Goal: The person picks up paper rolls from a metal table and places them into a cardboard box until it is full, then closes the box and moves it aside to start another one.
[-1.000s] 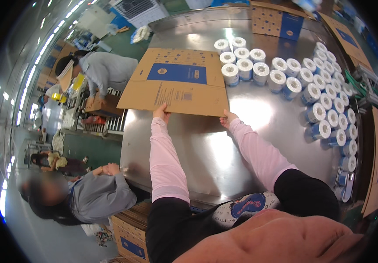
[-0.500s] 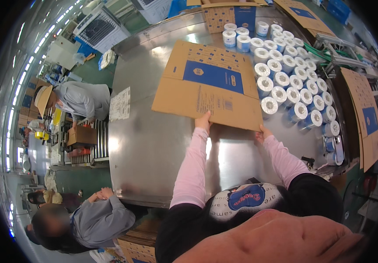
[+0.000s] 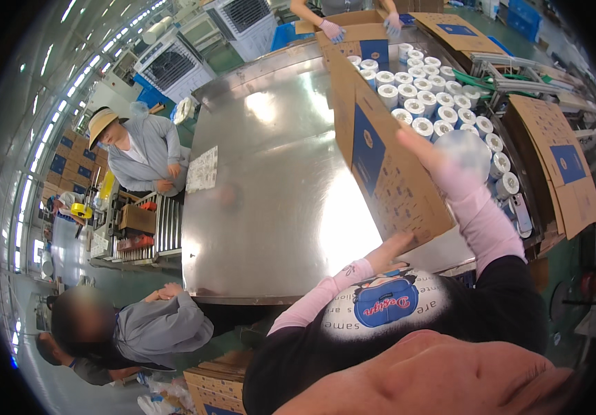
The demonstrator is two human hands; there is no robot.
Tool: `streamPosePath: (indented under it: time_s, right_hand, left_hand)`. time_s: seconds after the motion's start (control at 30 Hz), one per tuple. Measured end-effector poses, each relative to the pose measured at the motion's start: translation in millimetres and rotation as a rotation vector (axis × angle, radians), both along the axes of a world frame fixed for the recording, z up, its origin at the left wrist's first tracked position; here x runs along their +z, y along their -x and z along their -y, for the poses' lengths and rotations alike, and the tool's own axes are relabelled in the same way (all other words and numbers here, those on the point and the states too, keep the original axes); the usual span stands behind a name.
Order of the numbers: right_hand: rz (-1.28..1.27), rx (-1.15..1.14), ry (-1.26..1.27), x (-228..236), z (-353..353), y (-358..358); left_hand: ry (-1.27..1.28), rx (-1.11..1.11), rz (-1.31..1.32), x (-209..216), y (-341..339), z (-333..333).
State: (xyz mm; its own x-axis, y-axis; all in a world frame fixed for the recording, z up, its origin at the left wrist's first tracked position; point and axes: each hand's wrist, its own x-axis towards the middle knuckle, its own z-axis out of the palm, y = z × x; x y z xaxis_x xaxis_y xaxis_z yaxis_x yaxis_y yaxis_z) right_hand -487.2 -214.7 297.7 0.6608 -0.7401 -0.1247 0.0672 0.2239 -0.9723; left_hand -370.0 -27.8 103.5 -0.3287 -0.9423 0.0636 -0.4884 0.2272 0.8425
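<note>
A flattened brown cardboard carton (image 3: 408, 183) with blue printed panels stands tilted on edge in front of me, above the steel table (image 3: 270, 187). At its near lower end my left hand (image 3: 391, 250) is closed on the cardboard, with part of the fingers hidden. My right hand (image 3: 420, 149) is against the carton's upper right side; motion smears its fingers, so their grip is unclear. Just beyond that hand stand many white wrapped rolls (image 3: 422, 128) with blue bands, grouped on the table's right side. A blurred, clear round patch near my right wrist cannot be made out.
At the far edge a co-worker's gloved hands (image 3: 332, 31) rest on an open carton (image 3: 374, 50). More flattened cartons (image 3: 554, 155) lean at the right. Another person (image 3: 146, 149) stands left by a roller conveyor (image 3: 166, 225); a seated person (image 3: 160, 328) is lower left.
The carton has swung from lying nearly flat to a steep tilt and moved right. My right hand has risen along its side; my left has moved right and nearer me. Gloved hands have appeared.
</note>
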Motion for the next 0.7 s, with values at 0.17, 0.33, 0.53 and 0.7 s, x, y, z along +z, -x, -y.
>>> streamPosePath:
  time_s: [0.17,0.33,0.53,0.7]
  right_hand:
    - [-0.872,0.265,0.505,10,47,59]
    - [-0.790,0.475,0.777,62,-24,90]
    - [-0.796,0.514,0.483,44,-65,70]
    - [-0.234,0.595,0.152,35,-70,102]
  left_hand:
    - [-0.019,0.079,-0.114,12,-20,42]
    - [0.005,0.725,-0.614,105,-114,108]
    - [0.202,1.035,-0.792,117,-197,149]
    - [0.331,1.009,-0.738,99,-203,129]
